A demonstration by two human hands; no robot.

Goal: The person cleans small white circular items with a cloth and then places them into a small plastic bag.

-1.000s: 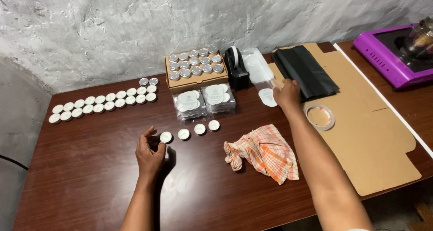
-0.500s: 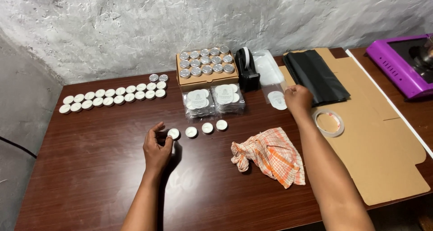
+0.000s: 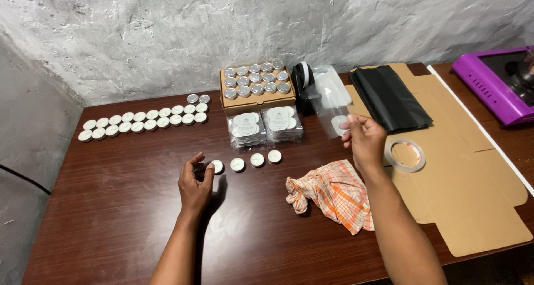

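Note:
My left hand [image 3: 195, 186] rests on the dark wooden table [image 3: 111, 207], fingers curled around the leftmost of a short row of white tealight candles [image 3: 242, 162]. My right hand [image 3: 365, 140] is raised above the table and pinches a clear plastic bag [image 3: 332, 98] with a round white label. An orange checked cloth [image 3: 331, 195] lies crumpled just below that hand.
Two long rows of tealights [image 3: 142, 121] line the back left. A cardboard box of silver tins [image 3: 256, 86], two wrapped packs of candles [image 3: 266, 126], a black tape dispenser [image 3: 303, 87], black bags [image 3: 389, 98], a tape roll [image 3: 405, 155], flat cardboard [image 3: 473, 179] and a purple appliance [image 3: 495, 85] stand around.
My right hand has lifted the clear bag off the pile and drawn it toward me. My left hand stays at the leftmost tealight.

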